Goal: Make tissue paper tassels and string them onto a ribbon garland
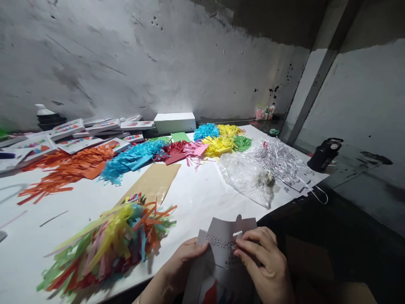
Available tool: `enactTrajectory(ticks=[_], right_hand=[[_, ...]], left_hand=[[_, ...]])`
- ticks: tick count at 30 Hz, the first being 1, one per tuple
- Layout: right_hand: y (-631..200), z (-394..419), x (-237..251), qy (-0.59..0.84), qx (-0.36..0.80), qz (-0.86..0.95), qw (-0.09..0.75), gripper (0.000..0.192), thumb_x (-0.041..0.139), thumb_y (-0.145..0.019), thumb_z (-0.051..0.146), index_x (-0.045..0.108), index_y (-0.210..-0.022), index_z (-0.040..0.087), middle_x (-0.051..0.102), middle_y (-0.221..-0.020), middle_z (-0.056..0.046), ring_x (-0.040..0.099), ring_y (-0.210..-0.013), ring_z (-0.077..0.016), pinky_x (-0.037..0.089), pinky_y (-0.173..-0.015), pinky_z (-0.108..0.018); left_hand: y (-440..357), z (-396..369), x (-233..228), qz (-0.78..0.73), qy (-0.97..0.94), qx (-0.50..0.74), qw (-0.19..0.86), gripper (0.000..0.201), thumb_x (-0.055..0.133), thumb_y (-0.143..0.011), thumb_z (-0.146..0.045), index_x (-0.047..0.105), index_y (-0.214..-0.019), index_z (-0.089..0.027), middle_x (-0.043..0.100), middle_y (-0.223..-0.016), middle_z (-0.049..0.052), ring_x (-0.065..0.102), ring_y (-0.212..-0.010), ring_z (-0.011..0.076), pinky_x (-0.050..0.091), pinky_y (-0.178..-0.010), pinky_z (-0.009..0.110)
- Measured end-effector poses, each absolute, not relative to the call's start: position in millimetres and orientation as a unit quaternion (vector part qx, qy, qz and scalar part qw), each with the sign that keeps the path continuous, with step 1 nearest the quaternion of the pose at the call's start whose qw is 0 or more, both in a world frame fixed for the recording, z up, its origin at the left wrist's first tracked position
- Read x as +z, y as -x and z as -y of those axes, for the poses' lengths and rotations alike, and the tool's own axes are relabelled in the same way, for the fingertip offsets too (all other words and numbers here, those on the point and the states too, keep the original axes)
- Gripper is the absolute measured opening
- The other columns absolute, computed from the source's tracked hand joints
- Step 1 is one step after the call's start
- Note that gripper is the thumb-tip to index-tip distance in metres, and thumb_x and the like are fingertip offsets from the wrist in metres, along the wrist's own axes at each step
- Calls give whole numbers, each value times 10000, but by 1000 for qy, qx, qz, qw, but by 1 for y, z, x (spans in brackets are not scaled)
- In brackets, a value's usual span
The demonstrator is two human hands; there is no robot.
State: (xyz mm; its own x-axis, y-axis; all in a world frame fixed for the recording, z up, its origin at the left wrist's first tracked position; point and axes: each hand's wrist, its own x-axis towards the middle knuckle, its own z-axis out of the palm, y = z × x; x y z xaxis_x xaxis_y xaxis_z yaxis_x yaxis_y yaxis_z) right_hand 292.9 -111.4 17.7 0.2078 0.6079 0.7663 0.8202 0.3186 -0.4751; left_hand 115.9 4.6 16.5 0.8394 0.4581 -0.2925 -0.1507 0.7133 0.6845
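Note:
Both my hands hold a white paper package with a hang-tab and a printed dotted strip, at the near edge of the table. My left hand grips its left side with the thumb on the front. My right hand pinches the top right near the slot. A mixed bundle of coloured paper strips lies just left of my hands on the white table.
Piles of cut paper lie across the table: orange, blue, red and pink, yellow and green. A brown envelope, clear plastic bags, white strips, a white box, printed packs and a black bottle stand around.

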Motion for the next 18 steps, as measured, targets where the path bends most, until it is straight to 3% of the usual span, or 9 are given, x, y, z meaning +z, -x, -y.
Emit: enactTrajectory(ticks=[6,9,11,13,15,17,18], right_hand=[[-285,110,12,587,-131,613,513,118,629,-901,146,633,-823,234,657,-782,6,630,-756,-158,502,-754,-326],[-295,125,-15,568,-180,554,582,93,562,-945,204,618,-881,243,670,-808,-10,642,-769,-174,508,-761,-343],[-322,148,-36,602,-224,430,635,97,553,-950,281,598,-871,247,652,-793,-23,631,-724,-180,503,-663,-323],[-359,174,-53,720,-281,292,563,208,551,-932,444,612,-911,247,660,-841,-58,640,-727,-215,496,-629,-359],[-391,194,-63,778,-268,280,494,342,638,-814,598,700,-891,270,689,-892,-122,645,-764,-308,465,-613,-455],[-399,201,-66,809,-308,284,412,399,654,-708,746,701,-802,360,663,-779,-116,611,-611,-295,410,-474,-445],[-392,199,-66,786,-295,330,432,379,648,-742,726,707,-832,363,673,-801,-114,627,-627,-289,425,-463,-432]], left_hand=[[-117,-5,16,-244,-347,162,891,365,851,-701,-326,797,-947,-62,791,-929,183,740,-888,342,539,-818,379],[-113,-13,10,-254,-362,177,879,343,826,-747,-337,791,-965,-74,792,-906,173,744,-795,287,540,-762,338],[-107,-21,6,-254,-369,207,870,313,808,-771,-332,789,-968,-89,793,-920,164,742,-787,273,541,-785,343],[-100,-27,3,-258,-370,242,859,286,794,-787,-318,784,-980,-107,795,-939,154,744,-813,275,542,-810,353],[-95,-30,1,-263,-368,264,852,290,797,-782,-304,778,-1006,-120,797,-946,147,745,-850,287,542,-817,355],[-95,-28,0,-263,-369,272,849,310,809,-767,-308,775,-1015,-126,799,-946,144,745,-870,298,542,-825,361],[-97,-26,0,-262,-372,272,848,318,819,-755,-319,777,-1004,-126,799,-940,143,744,-871,304,543,-827,366]])
